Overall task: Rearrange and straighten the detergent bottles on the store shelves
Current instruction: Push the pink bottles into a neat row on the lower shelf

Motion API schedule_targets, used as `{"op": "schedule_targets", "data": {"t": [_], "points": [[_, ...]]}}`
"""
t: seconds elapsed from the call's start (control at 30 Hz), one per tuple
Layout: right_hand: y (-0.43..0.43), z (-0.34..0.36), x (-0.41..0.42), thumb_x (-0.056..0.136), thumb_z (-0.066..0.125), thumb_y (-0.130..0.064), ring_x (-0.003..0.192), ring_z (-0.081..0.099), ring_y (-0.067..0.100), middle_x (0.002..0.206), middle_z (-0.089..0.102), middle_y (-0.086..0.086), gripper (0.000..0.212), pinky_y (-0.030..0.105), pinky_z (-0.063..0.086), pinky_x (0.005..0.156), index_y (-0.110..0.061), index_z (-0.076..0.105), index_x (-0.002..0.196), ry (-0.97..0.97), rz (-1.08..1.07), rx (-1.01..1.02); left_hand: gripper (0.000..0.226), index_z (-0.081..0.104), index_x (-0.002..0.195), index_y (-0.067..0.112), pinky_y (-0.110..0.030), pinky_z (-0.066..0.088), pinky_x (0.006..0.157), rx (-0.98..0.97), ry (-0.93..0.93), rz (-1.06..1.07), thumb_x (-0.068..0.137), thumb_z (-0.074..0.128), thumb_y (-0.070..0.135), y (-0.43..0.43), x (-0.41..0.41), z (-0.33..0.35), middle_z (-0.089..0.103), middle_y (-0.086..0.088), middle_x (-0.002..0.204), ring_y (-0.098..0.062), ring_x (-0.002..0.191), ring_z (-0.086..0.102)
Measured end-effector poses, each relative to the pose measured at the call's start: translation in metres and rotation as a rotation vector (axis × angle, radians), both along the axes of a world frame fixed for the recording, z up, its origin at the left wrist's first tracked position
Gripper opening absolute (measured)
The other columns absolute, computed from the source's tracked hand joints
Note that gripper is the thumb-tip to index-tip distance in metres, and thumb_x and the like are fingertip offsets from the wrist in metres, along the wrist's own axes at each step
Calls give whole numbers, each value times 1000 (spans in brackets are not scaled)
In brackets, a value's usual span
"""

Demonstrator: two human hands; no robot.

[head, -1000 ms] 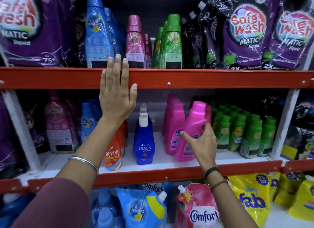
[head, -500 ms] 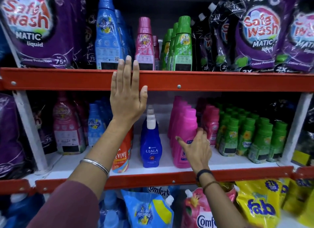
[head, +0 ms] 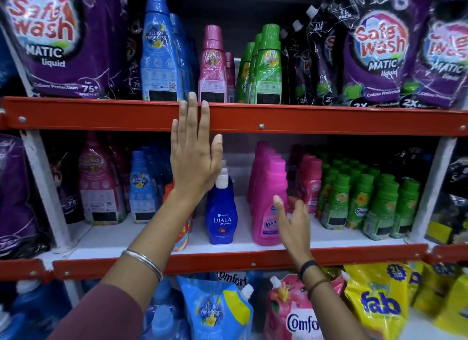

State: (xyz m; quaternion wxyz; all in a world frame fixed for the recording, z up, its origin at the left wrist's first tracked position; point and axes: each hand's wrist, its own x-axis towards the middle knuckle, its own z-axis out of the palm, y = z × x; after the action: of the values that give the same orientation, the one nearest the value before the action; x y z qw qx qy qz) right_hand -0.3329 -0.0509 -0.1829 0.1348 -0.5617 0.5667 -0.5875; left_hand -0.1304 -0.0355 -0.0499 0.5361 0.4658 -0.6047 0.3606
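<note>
The front bright-pink plastic detergent bottle (head: 269, 205) stands upright at the head of its row on the middle white shelf (head: 243, 241), between the dark-blue Ujala bottle with a white cap (head: 221, 213) and the green bottles (head: 364, 203). The right hand (head: 293, 220) hovers just before its label, fingers spread and gripping nothing, probably about to square it with the row. The left hand (head: 193, 157) lies flat, fingers together, against the orange-red upper shelf rail (head: 329, 122), apparently for balance.

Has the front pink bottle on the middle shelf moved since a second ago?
Yes. The pink bottle was tilted toward the green bottles; now it stands upright in its row, and the right hand is open beside it.
</note>
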Motion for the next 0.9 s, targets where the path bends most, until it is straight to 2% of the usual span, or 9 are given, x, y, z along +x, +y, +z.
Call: {"op": "schedule_targets", "data": {"t": [0.17,0.23,0.3,0.37,0.43,0.5,0.6,0.77,0.9], "points": [[4,-8,-18,93,34,-55,115,54,30,123,58,18,45,35,43,93,-18,54,110,-369,187,33,56,26,152,11,-30,-1,122,149,44,-274,99,31,30,15,-33,-36,13,-7,163,-17,151,2],[5,-13,-23,94,32,-50,120,53,23,130,56,9,43,43,40,105,-25,50,124,-440,264,56,54,31,150,11,-29,2,122,214,66,-388,100,31,31,17,-49,-58,17,-4,162,-15,151,6],[7,-16,-27,96,30,-47,121,51,19,132,52,2,39,42,40,106,-28,45,127,-487,331,73,54,32,150,14,-22,5,121,304,129,-509,100,29,35,20,-64,-83,19,3,161,-10,150,10],[7,-19,-29,96,29,-48,120,54,22,129,55,2,42,45,43,105,-24,49,124,-519,369,81,53,27,151,24,-13,8,117,470,237,-635,101,26,43,23,-77,-106,16,16,159,2,147,10],[7,-19,-30,89,31,-57,119,56,24,131,57,7,60,46,45,103,-16,52,128,-511,385,89,54,22,151,32,-13,8,117,681,346,-706,101,23,51,22,-86,-128,14,24,155,11,143,6],[6,-18,-32,83,31,-61,118,57,25,132,57,12,72,43,48,99,-10,51,131,-481,406,102,63,24,151,30,-24,13,120,832,435,-704,96,17,59,17,-92,-145,21,16,157,3,144,15],[3,-19,-39,84,30,-60,117,59,26,130,59,13,72,37,51,93,-9,53,130,-425,437,111,71,28,151,26,-25,20,117,930,527,-674,93,11,63,10,-95,-159,33,3,156,-11,143,29],[1,-22,-46,87,29,-58,118,58,24,130,58,5,65,31,50,92,-16,54,129,-339,473,114,67,18,151,43,-39,34,113,1029,457,-605,89,3,63,11,-92,-154,42,0,151,-25,136,43],[1,-23,-49,91,27,-53,111,60,20,124,58,1,62,14,54,76,-12,54,129,-350,478,106,65,12,149,50,-41,45,99,1058,390,-547,86,-3,61,14,-89,-147,52,-7,143,-36,117,56]]}}
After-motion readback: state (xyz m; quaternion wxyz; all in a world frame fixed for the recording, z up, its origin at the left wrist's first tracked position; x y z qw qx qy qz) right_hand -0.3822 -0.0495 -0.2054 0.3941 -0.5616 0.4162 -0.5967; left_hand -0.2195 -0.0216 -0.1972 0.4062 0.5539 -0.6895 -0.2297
